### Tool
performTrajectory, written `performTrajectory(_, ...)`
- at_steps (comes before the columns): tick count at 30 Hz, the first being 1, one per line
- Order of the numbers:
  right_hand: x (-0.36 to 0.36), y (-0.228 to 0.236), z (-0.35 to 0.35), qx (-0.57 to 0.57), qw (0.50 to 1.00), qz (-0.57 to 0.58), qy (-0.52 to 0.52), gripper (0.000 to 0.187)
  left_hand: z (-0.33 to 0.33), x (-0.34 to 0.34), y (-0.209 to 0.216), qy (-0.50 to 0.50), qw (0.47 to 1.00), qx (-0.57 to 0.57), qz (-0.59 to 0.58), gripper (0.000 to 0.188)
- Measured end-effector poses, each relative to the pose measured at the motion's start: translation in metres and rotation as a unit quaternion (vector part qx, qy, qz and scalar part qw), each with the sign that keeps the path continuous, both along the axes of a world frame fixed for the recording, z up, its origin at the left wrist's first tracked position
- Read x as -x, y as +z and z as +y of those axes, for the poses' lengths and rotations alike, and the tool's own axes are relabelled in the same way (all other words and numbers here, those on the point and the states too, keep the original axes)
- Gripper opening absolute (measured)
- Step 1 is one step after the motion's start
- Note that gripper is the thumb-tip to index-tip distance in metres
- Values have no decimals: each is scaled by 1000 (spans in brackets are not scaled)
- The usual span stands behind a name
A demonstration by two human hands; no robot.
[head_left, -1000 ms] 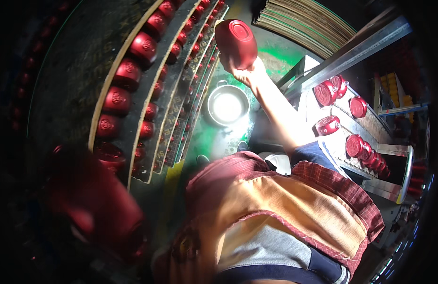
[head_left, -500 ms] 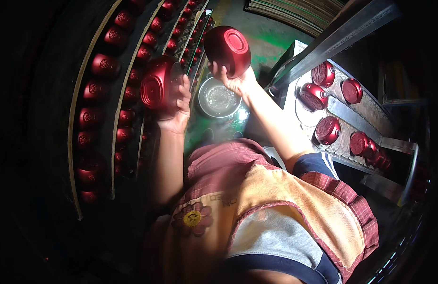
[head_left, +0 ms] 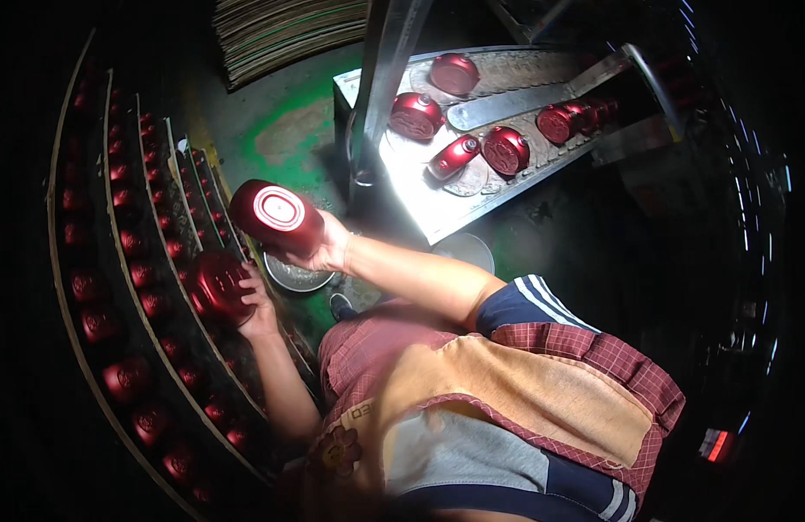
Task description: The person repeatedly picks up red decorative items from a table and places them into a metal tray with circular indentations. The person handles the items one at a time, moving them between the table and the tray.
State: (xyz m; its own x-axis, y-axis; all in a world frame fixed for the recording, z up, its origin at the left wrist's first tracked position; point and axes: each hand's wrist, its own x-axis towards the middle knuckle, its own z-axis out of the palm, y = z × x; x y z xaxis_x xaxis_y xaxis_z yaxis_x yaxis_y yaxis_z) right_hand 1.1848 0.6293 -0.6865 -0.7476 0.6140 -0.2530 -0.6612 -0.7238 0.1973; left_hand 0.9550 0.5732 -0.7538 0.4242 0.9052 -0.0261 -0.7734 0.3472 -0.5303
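My left hand is closed around a dark red, rounded metallic bottle, beside the shelf rows. Just above and to its right, my right hand grips a second red bottle. That bottle lies tilted on its side, its oval ringed base lit brightly and turned toward me. Neither bottle's neck can be seen. Below the right hand, a round metal basin stands on the floor, partly covered by the hand and bottle.
Long shelf boards with several red bottles run along the left. At upper right, a conveyor carries several more, such as one bottle. A metal post rises at its near corner. Stacked boards lie at the back.
My view has turned toward the right, bringing the conveyor to the upper middle. Both bottles, still held, now appear lower and further left, with the left one against the shelf rows.
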Motion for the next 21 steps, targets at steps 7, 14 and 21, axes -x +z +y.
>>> performTrajectory(7, -56, 2, -41, -65, 986, -84, -125, 40, -6, 13, -42, -27, 999, 2, 37, 74)
performTrajectory(14, -297, 62, -165, -144, 790, -420, -422, 62, -38, -19, -31, -103, 973, 61, 197, 85)
performTrajectory(21, -566, 112, -197, -64, 271, -819, -502, 63, -65, -77, 10, -54, 720, 94, 685, 67)
